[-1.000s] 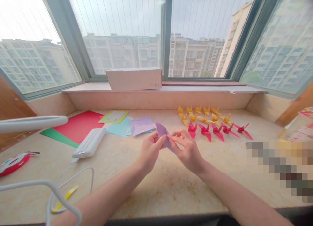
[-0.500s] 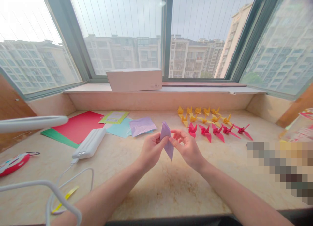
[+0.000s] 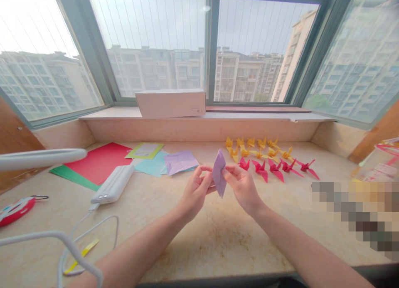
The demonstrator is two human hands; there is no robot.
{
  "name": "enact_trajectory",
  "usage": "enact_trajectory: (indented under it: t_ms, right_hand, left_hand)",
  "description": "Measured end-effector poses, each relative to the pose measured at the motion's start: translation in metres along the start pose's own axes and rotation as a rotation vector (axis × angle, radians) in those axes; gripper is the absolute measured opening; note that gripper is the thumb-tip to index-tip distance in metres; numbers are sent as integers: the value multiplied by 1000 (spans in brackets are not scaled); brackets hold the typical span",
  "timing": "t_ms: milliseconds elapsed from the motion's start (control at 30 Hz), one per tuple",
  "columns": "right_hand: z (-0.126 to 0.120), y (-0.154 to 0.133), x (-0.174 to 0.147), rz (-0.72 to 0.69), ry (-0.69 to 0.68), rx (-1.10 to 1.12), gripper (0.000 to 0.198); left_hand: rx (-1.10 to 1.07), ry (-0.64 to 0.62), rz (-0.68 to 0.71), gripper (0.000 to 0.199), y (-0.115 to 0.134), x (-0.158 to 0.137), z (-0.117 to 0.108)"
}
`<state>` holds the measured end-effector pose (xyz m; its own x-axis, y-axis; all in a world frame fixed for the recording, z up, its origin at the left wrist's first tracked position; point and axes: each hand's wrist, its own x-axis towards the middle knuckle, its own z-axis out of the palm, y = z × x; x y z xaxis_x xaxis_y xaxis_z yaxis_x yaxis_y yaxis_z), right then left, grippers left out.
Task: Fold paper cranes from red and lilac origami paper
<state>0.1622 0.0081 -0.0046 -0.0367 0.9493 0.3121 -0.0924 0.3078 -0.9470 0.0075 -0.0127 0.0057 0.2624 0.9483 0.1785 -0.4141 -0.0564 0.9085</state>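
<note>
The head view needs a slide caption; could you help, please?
Right hand holding folded purple paper, left hand at its edge, near red paper cranes.

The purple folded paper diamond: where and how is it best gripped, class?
The purple folded paper diamond is probably best pinched by its side edges at the broad middle, coming from left and right: it is nearly upright, tapering to points top and bottom.
</note>
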Motion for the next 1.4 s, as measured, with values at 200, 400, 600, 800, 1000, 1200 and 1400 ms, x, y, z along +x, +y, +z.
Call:
enact_trajectory:
  t_ms: [200,400,600,800,1000,1200,1400]
  right_hand:
    - [4,0,-3,20,7,9,31]
    - [3,2,-4,30,16,-51,36]
    - [2,3,-5,-62,21,-182,28]
    - [4,-4,-8,-74,15,-231,30]
    - [7,-4,-9,-63,5,-195,24]
    - [8,-3,-9,-14,-35,-29,29]
    - [2,-9,-6,170,-182,121,39]
  left_hand:
    - [7,5,-8,34,0,0,0]
    - [-14,-23,-30,33,0,-1,0]
    - [38,-18,-9,33,-3,-3,2]
    - [43,-35,-12,33,-4,-4,1]
    - [65,-2,3,40,-4,-3,4]
    - [170,11,7,51,-3,-2,0]
    - [162,-15,-5,43,-2,-2,0]
